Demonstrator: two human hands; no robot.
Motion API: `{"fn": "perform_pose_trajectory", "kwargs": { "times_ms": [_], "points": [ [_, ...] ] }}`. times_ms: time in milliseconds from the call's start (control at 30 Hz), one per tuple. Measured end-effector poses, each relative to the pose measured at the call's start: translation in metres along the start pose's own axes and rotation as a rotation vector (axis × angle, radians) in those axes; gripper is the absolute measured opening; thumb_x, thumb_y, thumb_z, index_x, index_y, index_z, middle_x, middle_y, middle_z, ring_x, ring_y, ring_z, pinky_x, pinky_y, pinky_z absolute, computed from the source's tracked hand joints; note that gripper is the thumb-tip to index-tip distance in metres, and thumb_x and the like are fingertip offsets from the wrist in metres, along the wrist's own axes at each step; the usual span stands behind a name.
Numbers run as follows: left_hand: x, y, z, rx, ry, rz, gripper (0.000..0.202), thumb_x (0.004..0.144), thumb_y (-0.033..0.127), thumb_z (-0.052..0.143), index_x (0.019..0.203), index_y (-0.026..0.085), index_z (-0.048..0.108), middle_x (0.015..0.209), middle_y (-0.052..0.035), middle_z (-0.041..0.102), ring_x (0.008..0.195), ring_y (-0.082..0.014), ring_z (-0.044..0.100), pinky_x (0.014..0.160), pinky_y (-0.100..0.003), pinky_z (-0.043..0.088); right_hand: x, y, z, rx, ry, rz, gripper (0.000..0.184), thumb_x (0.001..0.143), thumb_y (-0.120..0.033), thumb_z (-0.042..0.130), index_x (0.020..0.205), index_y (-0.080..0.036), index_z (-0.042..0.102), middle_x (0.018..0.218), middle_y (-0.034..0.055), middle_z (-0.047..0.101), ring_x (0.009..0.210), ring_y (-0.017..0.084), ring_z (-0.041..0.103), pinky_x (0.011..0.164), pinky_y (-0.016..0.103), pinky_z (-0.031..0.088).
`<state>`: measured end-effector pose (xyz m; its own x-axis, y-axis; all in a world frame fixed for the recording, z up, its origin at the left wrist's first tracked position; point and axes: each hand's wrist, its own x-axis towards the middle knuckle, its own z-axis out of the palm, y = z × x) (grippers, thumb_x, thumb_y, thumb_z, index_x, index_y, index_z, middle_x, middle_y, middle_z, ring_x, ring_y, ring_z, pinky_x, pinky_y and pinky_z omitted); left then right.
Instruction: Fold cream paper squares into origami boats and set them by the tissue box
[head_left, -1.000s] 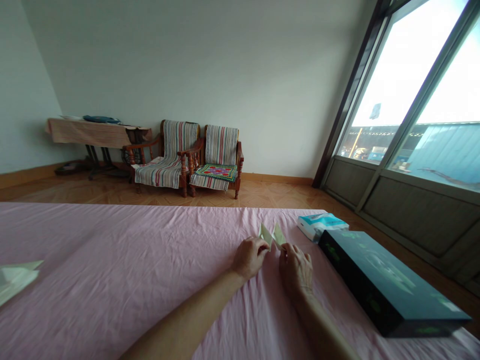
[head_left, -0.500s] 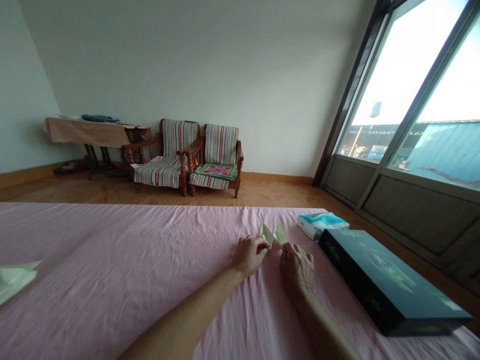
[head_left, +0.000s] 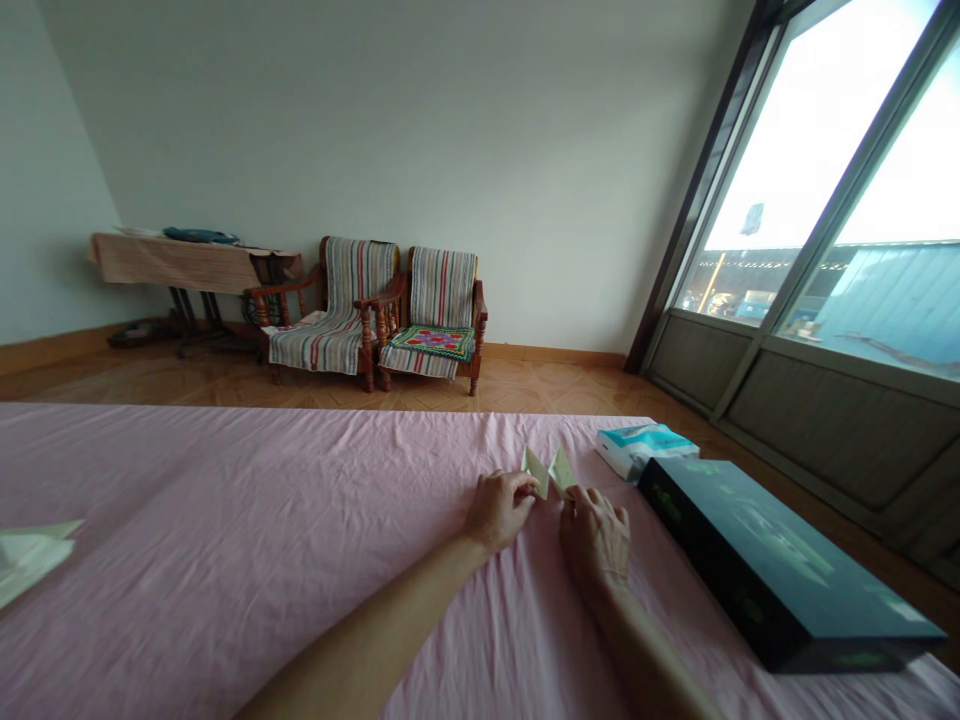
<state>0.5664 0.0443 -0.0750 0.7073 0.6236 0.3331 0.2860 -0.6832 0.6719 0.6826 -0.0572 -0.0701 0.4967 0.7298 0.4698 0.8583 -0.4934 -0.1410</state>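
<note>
Little had moved since the earlier frames: the folded paper (head_left: 537, 474) had shifted slightly to the right, while both hands stayed in nearly the same place. It was just above the pink cloth (head_left: 300, 500), between the hands, its two pale flaps standing up in points. Whether the flaps joined low down could not be told.

The left hand (head_left: 499, 515) had its thumb and fingertips pinched together on the lower edge of the left flap. The right hand (head_left: 598, 535) had its fingers bent, thumb and forefinger closed on the bottom of the right flap.

The paper was probably very light, stiff only along its creases, and easy to crumple or tear; a gentle pinch near the lower folded edges seemed the safest hold. A dark box (head_left: 772, 540) and a blue-and-white packet (head_left: 649, 445) lay to the right, another pale paper piece (head_left: 30, 560) at far left.
</note>
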Motion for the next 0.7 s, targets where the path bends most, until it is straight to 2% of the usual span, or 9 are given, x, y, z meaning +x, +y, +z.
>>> {"fn": "perform_pose_trajectory", "kwargs": {
  "times_ms": [367, 700],
  "points": [
    [0.0001, -0.0044, 0.0003, -0.003, -0.011, -0.030, 0.028, 0.095, 0.030, 0.057, 0.119, 0.016, 0.056, 0.118, -0.0091, 0.059, 0.099, -0.0221, 0.061, 0.083, -0.042, 0.053, 0.0005, 0.0012, -0.0027, 0.001, 0.017, 0.000, 0.018, 0.092, -0.016, 0.048, 0.092, -0.020, 0.066, 0.085, 0.0041, 0.068, 0.080, 0.019, 0.060, 0.075, 0.032, 0.027],
    [-0.0016, -0.0007, -0.0023, 0.070, 0.034, -0.065, 0.027, 0.095, 0.030, 0.056, 0.118, 0.016, 0.057, 0.119, -0.0092, 0.058, 0.099, -0.0218, 0.061, 0.084, -0.041, 0.053, 0.0000, 0.0002, 0.0007, 0.023, 0.024, -0.017, 0.017, 0.090, -0.017, 0.050, 0.092, -0.021, 0.066, 0.085, 0.0041, 0.068, 0.082, 0.019, 0.061, 0.075, 0.032, 0.026]
  ]
}}
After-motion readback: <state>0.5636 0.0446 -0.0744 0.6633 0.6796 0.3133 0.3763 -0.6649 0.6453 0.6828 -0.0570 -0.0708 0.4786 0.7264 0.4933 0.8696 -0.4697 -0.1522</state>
